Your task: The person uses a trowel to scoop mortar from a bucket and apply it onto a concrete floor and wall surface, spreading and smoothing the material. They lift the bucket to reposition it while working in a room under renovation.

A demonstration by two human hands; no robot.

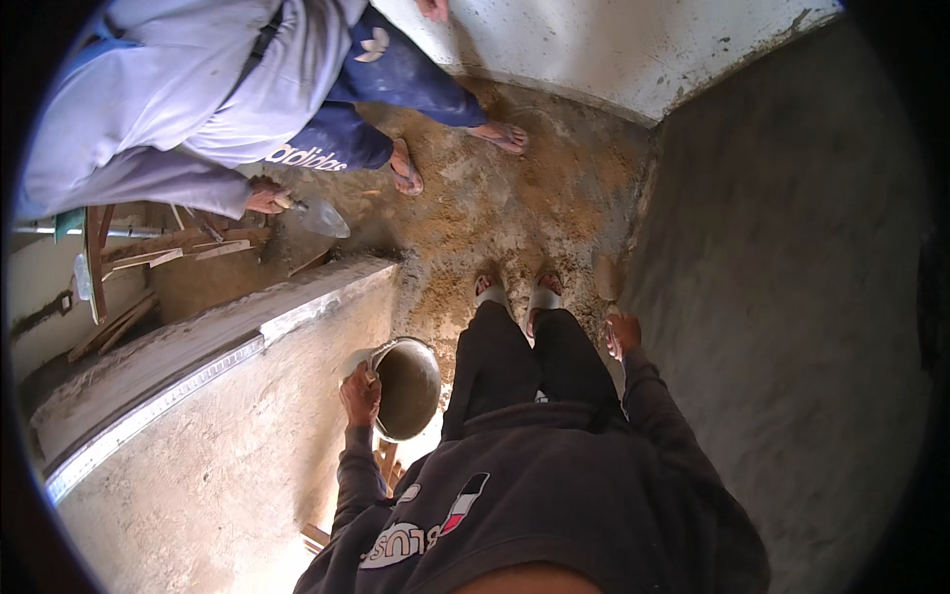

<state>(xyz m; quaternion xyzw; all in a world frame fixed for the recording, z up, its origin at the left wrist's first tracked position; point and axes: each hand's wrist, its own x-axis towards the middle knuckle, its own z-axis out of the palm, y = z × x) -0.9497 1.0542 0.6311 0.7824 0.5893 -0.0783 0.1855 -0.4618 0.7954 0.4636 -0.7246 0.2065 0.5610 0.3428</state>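
Note:
My left hand [360, 394] is closed on the rim side of a round bucket [408, 389], which hangs tilted beside my left leg. Grey wet-looking mix shows inside it. At my right side, my right hand [623, 333] is wrapped round the handle of a trowel [608, 277]. The trowel's dull blade points away from me, close to the foot of the right wall, and blends with the floor. My sandalled feet stand together on the floor between the two hands.
A co-worker at the far left holds another trowel [323, 218]. A low plastered wall [228, 416] with a straight metal strip [158, 406] runs along my left. Wood pieces [148, 255] lie beyond it. The grey wall [782, 297] rises at right; the floor [515, 213] has sandy debris.

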